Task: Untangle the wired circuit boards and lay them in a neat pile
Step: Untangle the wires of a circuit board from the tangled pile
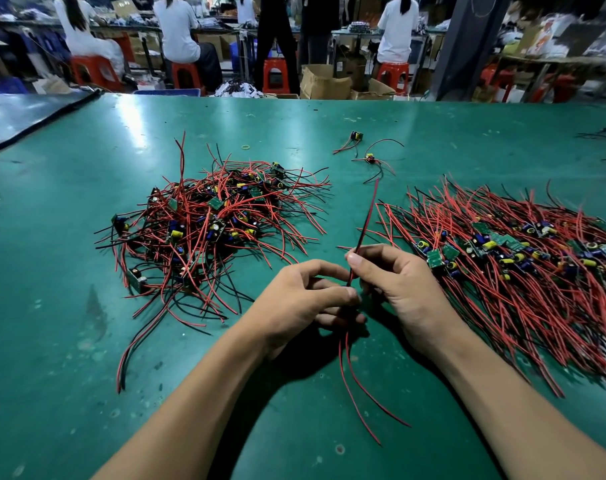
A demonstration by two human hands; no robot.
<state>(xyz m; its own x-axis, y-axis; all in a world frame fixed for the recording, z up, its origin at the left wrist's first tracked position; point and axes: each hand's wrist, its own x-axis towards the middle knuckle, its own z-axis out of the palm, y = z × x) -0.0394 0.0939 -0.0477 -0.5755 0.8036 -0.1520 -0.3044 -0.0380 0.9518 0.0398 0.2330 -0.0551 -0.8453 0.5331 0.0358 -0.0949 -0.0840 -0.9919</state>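
A tangled heap of small green circuit boards with red and black wires (208,223) lies on the green table at centre left. An ordered pile of the same wired boards (523,261) spreads out on the right, its wires running roughly parallel. Between the two, my left hand (301,303) and my right hand (395,282) hold one wired board together; the board itself is hidden inside my fingers. Its red and black wire pair (365,220) sticks up from my right thumb and forefinger, and two red wires (360,386) hang down below my left hand.
Two loose wired boards (357,136) (370,158) and a small yellow rubber band (246,146) lie farther back on the green table (69,341). A dark mat edge (34,126) crosses the far left. Beyond the table, people sit on red stools among cardboard boxes.
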